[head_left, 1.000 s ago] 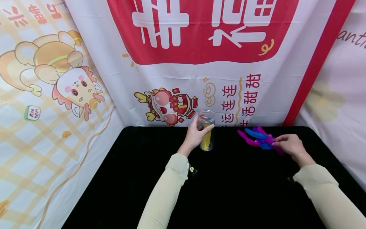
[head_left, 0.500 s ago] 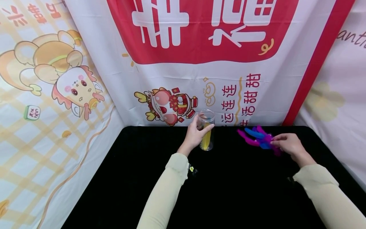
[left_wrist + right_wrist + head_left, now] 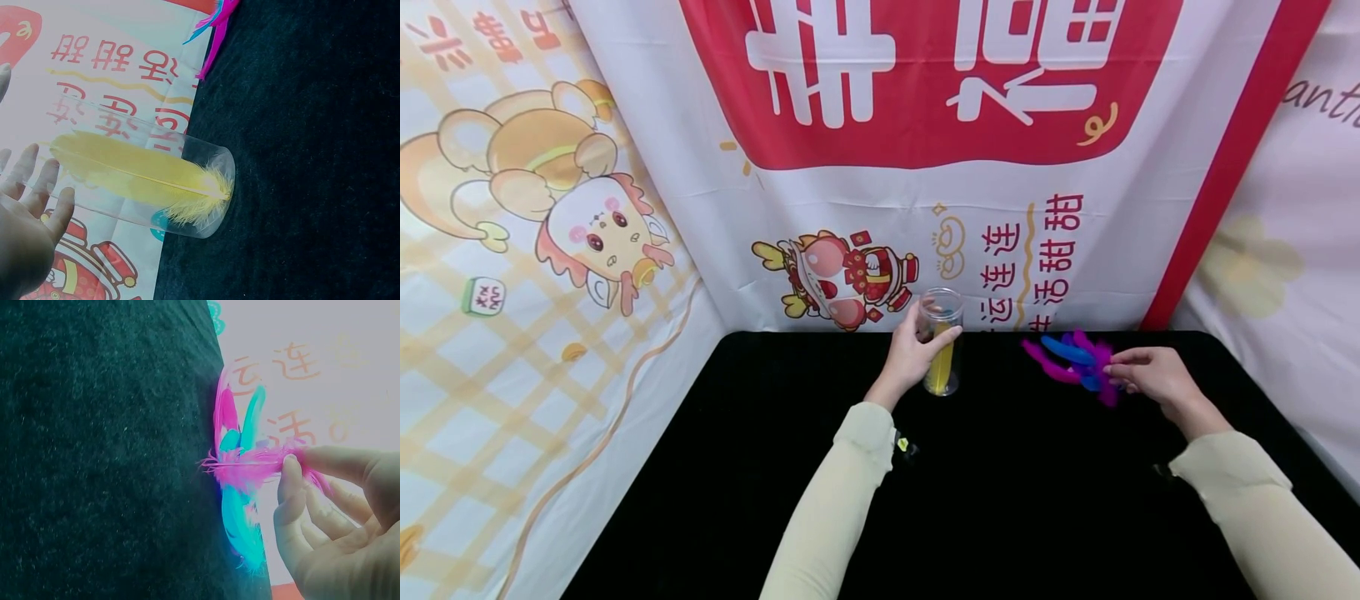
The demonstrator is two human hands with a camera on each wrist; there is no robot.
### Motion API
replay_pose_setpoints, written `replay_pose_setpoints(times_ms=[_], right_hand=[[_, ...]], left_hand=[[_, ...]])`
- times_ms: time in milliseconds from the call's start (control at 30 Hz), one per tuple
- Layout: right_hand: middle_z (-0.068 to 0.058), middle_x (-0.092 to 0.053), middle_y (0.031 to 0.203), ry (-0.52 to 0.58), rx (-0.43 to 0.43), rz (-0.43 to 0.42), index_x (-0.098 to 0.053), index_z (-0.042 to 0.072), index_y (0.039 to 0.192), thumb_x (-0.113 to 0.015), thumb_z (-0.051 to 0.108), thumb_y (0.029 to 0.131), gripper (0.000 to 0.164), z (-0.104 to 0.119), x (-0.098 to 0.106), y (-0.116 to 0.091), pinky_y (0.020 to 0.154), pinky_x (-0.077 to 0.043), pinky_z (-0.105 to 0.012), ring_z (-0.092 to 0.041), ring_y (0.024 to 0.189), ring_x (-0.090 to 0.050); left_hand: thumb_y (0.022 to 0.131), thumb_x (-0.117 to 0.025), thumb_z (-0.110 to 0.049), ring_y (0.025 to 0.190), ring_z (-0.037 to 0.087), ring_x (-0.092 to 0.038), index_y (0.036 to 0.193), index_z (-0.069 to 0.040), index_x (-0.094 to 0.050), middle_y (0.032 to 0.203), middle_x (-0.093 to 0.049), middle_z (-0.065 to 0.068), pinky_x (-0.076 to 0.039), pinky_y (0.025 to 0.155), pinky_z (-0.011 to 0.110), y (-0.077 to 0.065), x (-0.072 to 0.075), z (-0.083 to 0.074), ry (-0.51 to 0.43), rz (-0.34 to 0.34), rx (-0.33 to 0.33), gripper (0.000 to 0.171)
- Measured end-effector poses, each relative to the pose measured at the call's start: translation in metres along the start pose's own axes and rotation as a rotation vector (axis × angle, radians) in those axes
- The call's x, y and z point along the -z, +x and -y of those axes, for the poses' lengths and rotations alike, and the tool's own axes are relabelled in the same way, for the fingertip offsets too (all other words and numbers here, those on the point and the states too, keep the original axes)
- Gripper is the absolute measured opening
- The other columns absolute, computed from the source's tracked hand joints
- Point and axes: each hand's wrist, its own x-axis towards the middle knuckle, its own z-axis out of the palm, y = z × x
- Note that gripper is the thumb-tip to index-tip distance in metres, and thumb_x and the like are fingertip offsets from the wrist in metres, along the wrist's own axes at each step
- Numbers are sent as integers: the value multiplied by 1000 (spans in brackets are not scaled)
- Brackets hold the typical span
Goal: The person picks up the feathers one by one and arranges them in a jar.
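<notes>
My left hand (image 3: 912, 350) grips a clear cylindrical jar (image 3: 952, 371) from its left side, upright near the table's back edge. A yellow feather (image 3: 131, 172) stands inside the jar, its fluffy end at the bottom. To the right, my right hand (image 3: 1159, 382) pinches a magenta feather (image 3: 259, 469) between thumb and forefinger. This feather lies across a small heap of blue feathers (image 3: 240, 519) and other magenta feathers (image 3: 1047, 363). In the left wrist view, the tips of the heap show at the top.
The table has a black cloth top (image 3: 1000, 500). Behind it hangs a white and red printed backdrop (image 3: 955, 183), close to the jar and the feathers. A patterned sheet (image 3: 550, 333) hangs on the left, another sheet (image 3: 1277, 250) on the right.
My right hand has shifted slightly left, and the magenta feather in its fingers has moved left over the heap. My left hand and the jar have stayed still.
</notes>
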Motion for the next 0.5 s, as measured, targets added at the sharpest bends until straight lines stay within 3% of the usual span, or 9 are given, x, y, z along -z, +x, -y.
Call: replay_pose_setpoints(times_ms=[500], right_hand=[[6, -77, 82, 113, 17, 27, -61, -17, 117, -70, 7, 97, 32, 12, -4, -1, 66, -59, -25, -5, 75, -73]], left_hand=[[94, -75, -40, 135, 19, -52, 152, -19, -42, 138, -61, -2, -40, 115, 47, 0, 0, 0, -4, 7, -10, 70]])
